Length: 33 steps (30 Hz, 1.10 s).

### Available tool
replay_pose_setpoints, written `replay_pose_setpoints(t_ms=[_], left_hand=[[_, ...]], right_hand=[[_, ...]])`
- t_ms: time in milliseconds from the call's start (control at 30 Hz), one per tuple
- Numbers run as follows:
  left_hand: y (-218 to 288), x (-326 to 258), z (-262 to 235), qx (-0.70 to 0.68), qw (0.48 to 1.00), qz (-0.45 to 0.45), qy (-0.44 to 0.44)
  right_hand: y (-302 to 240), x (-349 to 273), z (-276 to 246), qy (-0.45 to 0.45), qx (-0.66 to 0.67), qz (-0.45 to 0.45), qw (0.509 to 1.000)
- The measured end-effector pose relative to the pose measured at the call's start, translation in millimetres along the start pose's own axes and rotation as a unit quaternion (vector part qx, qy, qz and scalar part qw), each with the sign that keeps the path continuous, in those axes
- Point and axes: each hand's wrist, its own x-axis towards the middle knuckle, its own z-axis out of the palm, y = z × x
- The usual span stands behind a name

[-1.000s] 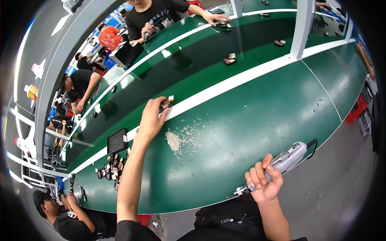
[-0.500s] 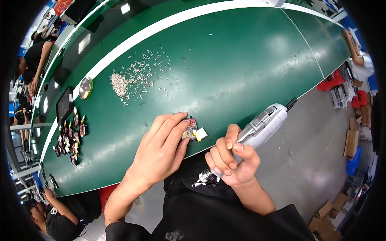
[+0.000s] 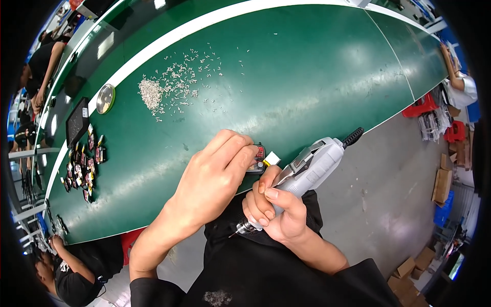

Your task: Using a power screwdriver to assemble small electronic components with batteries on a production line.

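My left hand (image 3: 215, 176) grips a small dark electronic part (image 3: 259, 159) with a red face and a pale tab, held at the near edge of the green table (image 3: 307, 77). My right hand (image 3: 273, 210) is wrapped around a grey electric screwdriver (image 3: 307, 169), whose bit points down toward my lap, away from the part. The two hands sit close together, almost touching.
A pile of small silver screws (image 3: 163, 92) is scattered on the table beyond my hands. A round metal tin (image 3: 105, 98), a black tray (image 3: 77, 122) and several small parts (image 3: 82, 163) lie at the left. Other people work at the far left and lower left.
A second ago my left arm reached far out over the table by the screws. It has since come back with the part to the near edge, beside the screwdriver hand.
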Motion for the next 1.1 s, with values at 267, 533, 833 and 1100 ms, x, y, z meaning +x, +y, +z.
replay_pose_setpoints(t_ms=[267,533,833,1100], left_hand=[[8,5,3,0.099,0.991,0.087,-0.021],[7,0,7,0.173,0.974,0.143,-0.023],[18,-3,10,0.168,0.981,0.089,-0.03],[26,-14,7,0.135,0.987,0.039,-0.076]], right_hand=[[-2,2,-4,0.015,-0.015,-0.016,1.0],[-1,2,-6,0.018,-0.034,-0.035,0.999],[-14,1,-2,0.009,-0.045,-0.011,0.999],[-109,36,37,-0.167,-0.296,-0.167,0.925]])
